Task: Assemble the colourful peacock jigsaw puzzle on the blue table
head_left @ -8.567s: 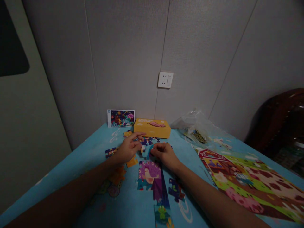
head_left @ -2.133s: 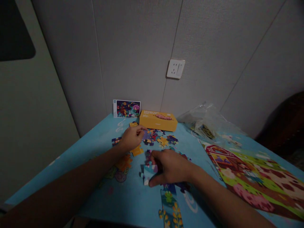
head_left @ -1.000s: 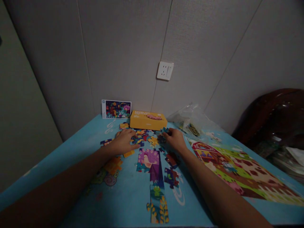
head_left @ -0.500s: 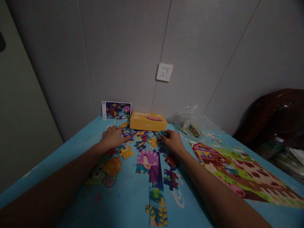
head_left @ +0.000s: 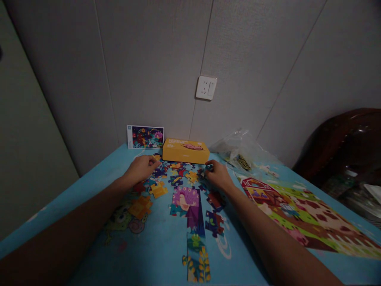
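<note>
My left hand (head_left: 140,170) is over the left side of a loose pile of puzzle pieces (head_left: 176,167), its fingers curled in and the thumb close to them. Whatever is between those fingertips is hidden. At the pile's right side, my right hand (head_left: 218,174) pinches a dark teal puzzle piece (head_left: 205,170) between thumb and fingers. Nearer to me lies a joined strip of pieces (head_left: 195,226) with a pink-and-purple peacock at its top and yellow plants below. Joined orange pieces (head_left: 140,207) lie to the left, and dark blue and brown pieces (head_left: 214,223) to the right.
A yellow box (head_left: 186,151) stands behind the pile, with a picture card (head_left: 145,137) leaning on the wall beside it. A clear plastic bag (head_left: 241,153) sits at the back right. An assembled farm puzzle (head_left: 306,216) covers the right side of the blue tablecloth (head_left: 160,254).
My left hand has lifted slightly and its outstretched fingers have curled in. The right hand stays at nearly the same spot, fingers shifted a little around its piece.
</note>
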Action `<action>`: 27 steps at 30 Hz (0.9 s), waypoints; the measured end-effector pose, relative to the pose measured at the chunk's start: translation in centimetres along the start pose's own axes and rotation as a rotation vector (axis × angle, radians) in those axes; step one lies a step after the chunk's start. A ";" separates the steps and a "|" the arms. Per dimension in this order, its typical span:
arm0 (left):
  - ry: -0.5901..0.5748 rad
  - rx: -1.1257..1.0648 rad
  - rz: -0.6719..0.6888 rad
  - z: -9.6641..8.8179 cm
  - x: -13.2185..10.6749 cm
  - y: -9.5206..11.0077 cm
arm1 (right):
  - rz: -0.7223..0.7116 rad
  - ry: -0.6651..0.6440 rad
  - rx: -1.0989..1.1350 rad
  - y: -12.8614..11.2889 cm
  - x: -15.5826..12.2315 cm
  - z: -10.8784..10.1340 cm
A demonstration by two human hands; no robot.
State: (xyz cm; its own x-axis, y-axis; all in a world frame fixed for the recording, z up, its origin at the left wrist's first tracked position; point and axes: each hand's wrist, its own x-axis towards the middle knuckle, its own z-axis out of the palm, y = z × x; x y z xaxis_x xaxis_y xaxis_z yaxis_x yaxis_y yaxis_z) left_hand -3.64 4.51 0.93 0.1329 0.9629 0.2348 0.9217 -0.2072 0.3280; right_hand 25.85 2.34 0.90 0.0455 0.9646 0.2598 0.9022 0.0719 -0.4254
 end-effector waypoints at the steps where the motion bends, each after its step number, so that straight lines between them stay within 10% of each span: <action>1: 0.012 0.006 -0.025 -0.3 0.0 0.0 | 0.002 -0.007 0.006 -0.1 -0.1 0.1; 19: -0.115 0.142 0.041 1.1 -0.5 0.1 | -0.025 -0.114 -0.027 -1.1 -0.9 -1.6; 27: -0.127 0.156 0.036 0.7 -0.9 0.8 | -0.078 -0.429 -0.223 -0.2 -1.4 -1.9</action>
State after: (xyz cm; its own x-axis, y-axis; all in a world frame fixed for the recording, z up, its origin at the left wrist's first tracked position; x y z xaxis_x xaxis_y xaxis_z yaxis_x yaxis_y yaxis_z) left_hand -2.75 3.64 0.36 0.2028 0.9714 0.1238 0.9594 -0.2224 0.1733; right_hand 26.45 0.44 2.27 -0.1640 0.9795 -0.1169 0.9679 0.1369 -0.2105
